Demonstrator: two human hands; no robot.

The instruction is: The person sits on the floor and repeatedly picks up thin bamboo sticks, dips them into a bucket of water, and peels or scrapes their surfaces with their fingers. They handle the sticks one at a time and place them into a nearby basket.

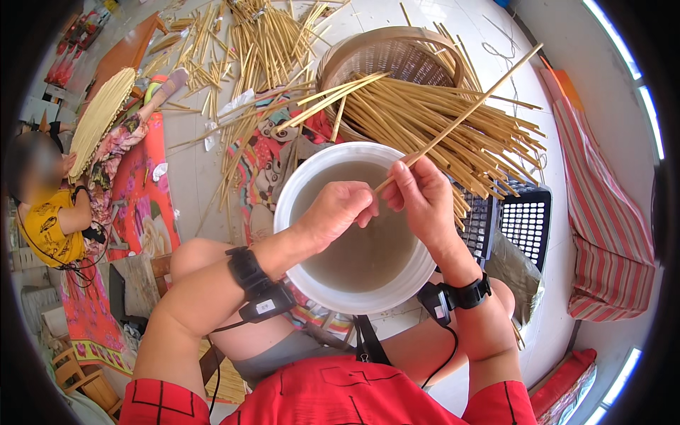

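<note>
Pinched between the thumb and fingers of the right hand (423,195) is a long, thin, yellow-brown stick (482,99). It slants up and away to the right, and its low end comes close to the fingertips of the left hand (338,212). That hand is curled, with its thumb and first finger close together, but I can't tell if they hold the stick's end. Both hands are over a big white tub (282,234) with cloudy, brownish water (354,265) in it. Just past the tub, a fat pile of sticks (432,127) leans on a brown woven basket (386,60) with a round handle. A black crate (525,225) with holes sits to the right of the tub. More sticks (258,39) are spread on the floor farther off. Over on the left, another person in a yellow top (53,219) has a pale woven piece (103,120).
</note>
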